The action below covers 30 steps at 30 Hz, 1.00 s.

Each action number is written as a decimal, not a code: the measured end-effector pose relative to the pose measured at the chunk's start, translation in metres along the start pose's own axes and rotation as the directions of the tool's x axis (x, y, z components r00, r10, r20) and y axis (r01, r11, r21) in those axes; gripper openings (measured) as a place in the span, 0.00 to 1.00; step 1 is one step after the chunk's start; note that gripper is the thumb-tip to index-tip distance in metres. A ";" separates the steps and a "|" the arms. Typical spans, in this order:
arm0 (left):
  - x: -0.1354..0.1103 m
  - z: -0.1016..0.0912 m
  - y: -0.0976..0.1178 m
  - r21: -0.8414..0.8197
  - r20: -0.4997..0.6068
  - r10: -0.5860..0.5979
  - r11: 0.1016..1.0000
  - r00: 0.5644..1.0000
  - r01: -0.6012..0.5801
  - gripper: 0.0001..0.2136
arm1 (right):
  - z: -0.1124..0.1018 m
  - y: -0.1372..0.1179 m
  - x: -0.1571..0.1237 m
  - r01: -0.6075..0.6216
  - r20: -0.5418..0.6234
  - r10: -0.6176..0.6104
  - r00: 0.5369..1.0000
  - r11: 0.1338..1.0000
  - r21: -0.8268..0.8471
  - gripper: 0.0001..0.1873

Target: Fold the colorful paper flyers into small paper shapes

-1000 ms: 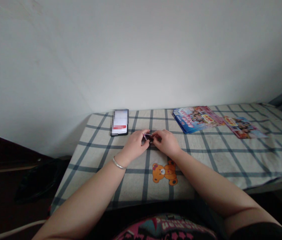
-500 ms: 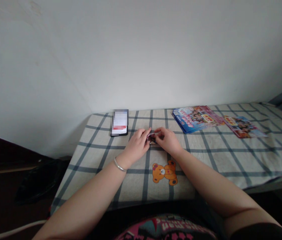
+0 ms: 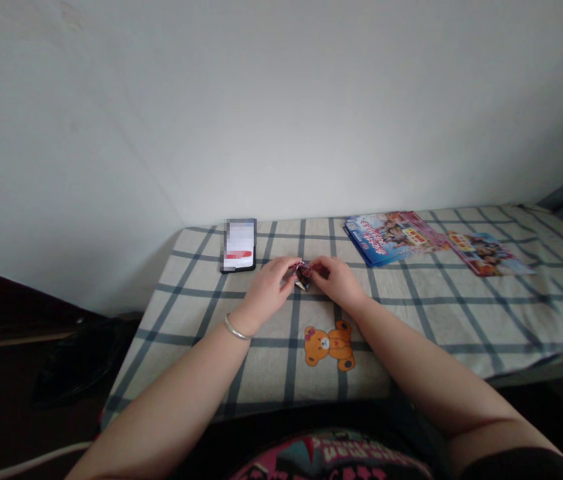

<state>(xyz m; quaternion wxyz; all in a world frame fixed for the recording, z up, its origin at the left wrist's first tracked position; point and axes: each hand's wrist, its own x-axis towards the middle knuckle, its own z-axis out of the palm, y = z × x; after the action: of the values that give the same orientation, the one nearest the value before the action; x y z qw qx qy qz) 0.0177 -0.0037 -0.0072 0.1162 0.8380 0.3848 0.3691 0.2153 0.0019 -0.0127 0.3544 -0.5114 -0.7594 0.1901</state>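
Observation:
Between my two hands is a small folded piece of printed paper (image 3: 302,276), dark reddish with a pale lower corner. My left hand (image 3: 270,285), with a silver bangle at the wrist, pinches its left side between thumb and fingers. The right side is pinched by my right hand (image 3: 338,281). My fingers cover part of the paper, so its full shape is hidden. Both hands are low over the checked cloth (image 3: 271,360), near an orange teddy bear print (image 3: 330,347).
A phone (image 3: 239,245) with a lit screen lies to the left. A stack of colourful flyers (image 3: 386,237) is at the back right, with another flyer (image 3: 491,253) beside it. The white wall (image 3: 281,120) rises behind the cloth. A black bag (image 3: 78,360) is below at left.
The folded paper has turned, and a pale corner now points down. My left hand has shifted slightly left, its fingers more curled on the paper. My right hand has hardly moved.

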 end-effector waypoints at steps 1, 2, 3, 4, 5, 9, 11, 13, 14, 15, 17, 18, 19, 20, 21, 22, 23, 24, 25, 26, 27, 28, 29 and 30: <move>0.000 0.000 -0.001 -0.009 0.010 0.009 1.000 1.000 -0.009 0.15 | -0.001 0.001 0.000 0.000 -0.001 0.000 1.000 1.000 -0.004 0.04; 0.000 0.000 -0.001 -0.015 0.017 0.016 1.000 1.000 -0.016 0.15 | -0.002 0.002 0.000 -0.001 0.000 0.001 1.000 1.000 -0.011 0.04; 0.000 -0.001 -0.002 -0.020 0.024 0.023 1.000 0.999 -0.022 0.15 | -0.003 0.002 0.001 -0.003 0.003 0.003 1.000 1.000 -0.019 0.04; 0.000 -0.001 -0.002 -0.024 0.030 0.028 0.999 0.999 -0.027 0.14 | -0.003 0.003 0.001 -0.004 0.007 0.004 1.000 1.000 -0.029 0.05; 0.000 -0.001 -0.003 -0.026 0.035 0.031 0.999 0.999 -0.030 0.14 | -0.004 0.003 0.001 -0.006 0.011 0.006 1.000 0.999 -0.037 0.05; 0.000 -0.002 -0.004 -0.045 0.055 0.049 0.998 0.997 -0.046 0.12 | -0.007 0.004 0.002 -0.003 0.019 0.004 1.000 0.998 -0.061 0.07; 0.000 -0.002 -0.005 -0.058 0.063 0.053 0.997 0.997 -0.049 0.12 | -0.008 0.005 0.002 -0.004 0.019 0.005 1.000 0.998 -0.065 0.07; 0.001 -0.003 -0.006 -0.072 0.077 0.057 0.996 0.995 -0.052 0.12 | -0.008 0.006 0.001 -0.002 0.022 0.003 1.000 0.998 -0.069 0.08; 0.001 -0.003 -0.006 -0.078 0.085 0.062 0.995 0.994 -0.055 0.12 | -0.008 0.006 0.001 -0.001 0.023 0.003 1.000 0.997 -0.071 0.08; 0.001 -0.004 -0.006 -0.084 0.095 0.068 0.995 0.993 -0.060 0.12 | -0.007 0.007 0.001 0.001 0.025 0.001 1.000 0.997 -0.072 0.08; 0.001 -0.005 -0.007 -0.093 0.110 0.080 0.993 0.991 -0.070 0.12 | -0.007 0.007 0.001 0.004 0.024 -0.003 1.000 0.997 -0.074 0.08; 0.001 -0.006 -0.007 -0.095 0.114 0.085 0.993 0.990 -0.074 0.12 | -0.007 0.008 0.001 0.006 0.023 -0.005 1.000 0.997 -0.075 0.08; 0.001 -0.006 -0.007 -0.094 0.116 0.088 0.993 0.989 -0.077 0.13 | -0.007 0.008 0.001 0.009 0.023 -0.007 1.000 0.997 -0.077 0.08; 0.000 -0.007 -0.007 -0.091 0.119 0.091 0.993 0.989 -0.081 0.13 | -0.007 0.007 0.001 0.010 0.025 -0.008 1.000 0.997 -0.081 0.08; 0.000 -0.007 -0.007 -0.086 0.122 0.094 0.993 0.988 -0.084 0.13 | -0.007 0.007 0.001 0.009 0.026 -0.007 1.000 0.996 -0.086 0.08; 0.000 -0.007 -0.007 -0.077 0.126 0.095 0.993 0.987 -0.086 0.13 | -0.008 0.006 0.001 0.007 0.027 -0.004 1.000 0.996 -0.089 0.08; 0.000 -0.007 -0.007 -0.066 0.133 0.095 0.994 0.987 -0.087 0.14 | -0.008 0.006 0.001 0.004 0.029 -0.002 1.000 0.996 -0.090 0.08; -0.001 -0.006 -0.008 -0.056 0.141 0.095 0.995 0.985 -0.087 0.14 | -0.008 0.005 0.001 0.002 0.031 0.000 1.000 0.996 -0.090 0.08; -0.001 -0.006 -0.008 -0.048 0.150 0.095 0.995 0.984 -0.089 0.14 | -0.008 0.004 0.001 0.001 0.034 0.002 0.999 0.996 -0.089 0.08; -0.002 -0.006 -0.009 -0.042 0.159 0.098 0.995 0.982 -0.092 0.14 | -0.008 0.004 0.001 0.002 0.038 0.001 0.999 0.996 -0.088 0.08; -0.002 -0.005 -0.009 -0.038 0.166 0.102 0.995 0.981 -0.097 0.14 | -0.008 0.003 0.001 0.006 0.042 -0.002 0.999 0.996 -0.089 0.07; -0.002 -0.005 -0.010 -0.035 0.170 0.108 0.994 0.979 -0.104 0.14 | -0.008 0.003 0.001 0.011 0.046 -0.007 0.999 0.996 -0.090 0.07; -0.003 -0.005 -0.010 -0.030 0.174 0.115 0.993 0.978 -0.111 0.14 | -0.008 0.003 0.001 0.017 0.047 -0.012 0.999 0.996 -0.091 0.06; -0.003 -0.005 -0.010 -0.022 0.176 0.120 0.993 0.977 -0.118 0.13 | -0.008 0.003 0.001 0.023 0.049 -0.018 0.999 0.995 -0.092 0.06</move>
<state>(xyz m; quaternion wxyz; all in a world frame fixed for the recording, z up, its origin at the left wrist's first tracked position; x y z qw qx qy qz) 0.0074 0.0007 -0.0100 0.1325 0.8882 0.3199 0.3019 0.2229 0.0034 -0.0082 0.3137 -0.5149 -0.7809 0.1633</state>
